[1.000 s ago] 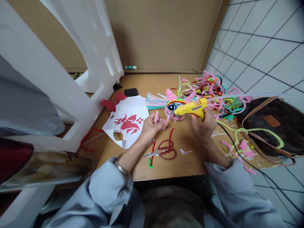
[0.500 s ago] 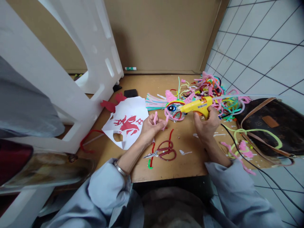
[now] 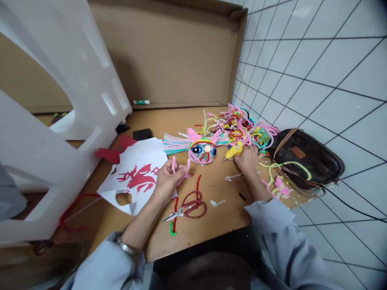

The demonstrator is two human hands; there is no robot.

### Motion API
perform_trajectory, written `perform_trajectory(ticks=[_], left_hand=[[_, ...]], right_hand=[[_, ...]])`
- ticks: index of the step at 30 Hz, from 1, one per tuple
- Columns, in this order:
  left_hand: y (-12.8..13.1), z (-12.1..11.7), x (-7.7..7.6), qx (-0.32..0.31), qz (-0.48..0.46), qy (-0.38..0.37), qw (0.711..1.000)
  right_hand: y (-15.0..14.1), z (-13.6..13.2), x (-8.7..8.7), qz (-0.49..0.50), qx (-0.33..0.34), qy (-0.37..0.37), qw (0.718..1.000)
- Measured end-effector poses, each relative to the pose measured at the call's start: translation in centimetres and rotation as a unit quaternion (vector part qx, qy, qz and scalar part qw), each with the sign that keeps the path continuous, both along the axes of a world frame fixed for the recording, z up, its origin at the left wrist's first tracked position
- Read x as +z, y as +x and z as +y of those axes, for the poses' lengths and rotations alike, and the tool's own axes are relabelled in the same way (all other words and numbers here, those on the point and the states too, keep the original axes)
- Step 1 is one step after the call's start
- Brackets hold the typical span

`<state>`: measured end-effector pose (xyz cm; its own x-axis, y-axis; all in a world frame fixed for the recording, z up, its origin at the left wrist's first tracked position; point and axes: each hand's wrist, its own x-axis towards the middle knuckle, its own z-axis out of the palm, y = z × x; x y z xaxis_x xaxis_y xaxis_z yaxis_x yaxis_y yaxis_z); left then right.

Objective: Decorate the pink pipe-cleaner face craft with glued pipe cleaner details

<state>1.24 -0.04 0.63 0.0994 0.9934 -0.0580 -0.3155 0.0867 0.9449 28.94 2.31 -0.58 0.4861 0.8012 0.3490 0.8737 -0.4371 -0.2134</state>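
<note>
My left hand (image 3: 173, 174) pinches a bent pink pipe cleaner (image 3: 188, 164), its ends sticking up beyond the fingers. Low over the table, my right hand (image 3: 248, 158) is closed around the handle end of a yellow glue gun (image 3: 234, 150), nozzle pointing down and left. Between the hands sits a round figure (image 3: 203, 152) with googly eyes, pink ears and pink edging. Striped strands (image 3: 177, 143) stretch left from behind it. Red-handled scissors (image 3: 193, 205) lie nearer me, over red pipe cleaner pieces.
A tangle of coloured pipe cleaners (image 3: 242, 125) is heaped at the back right. White paper with red shapes (image 3: 139, 177) lies left, near a black phone-like object (image 3: 142, 134). A brown handbag (image 3: 311, 157) rests by the tiled wall; a white frame (image 3: 90, 80) stands left.
My right hand has lowered the glue gun from the figure's face to the table at its right. A pale round nose now shows on the figure. The view has swung right.
</note>
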Motion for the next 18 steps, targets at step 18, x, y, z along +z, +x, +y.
perform_trajectory(ticks=[18], left_hand=[[0.1,0.0,0.5,0.004,-0.038,0.025,0.999]], right_hand=[[-0.5,-1.2,0.1,0.028,0.005,-0.014,0.999]])
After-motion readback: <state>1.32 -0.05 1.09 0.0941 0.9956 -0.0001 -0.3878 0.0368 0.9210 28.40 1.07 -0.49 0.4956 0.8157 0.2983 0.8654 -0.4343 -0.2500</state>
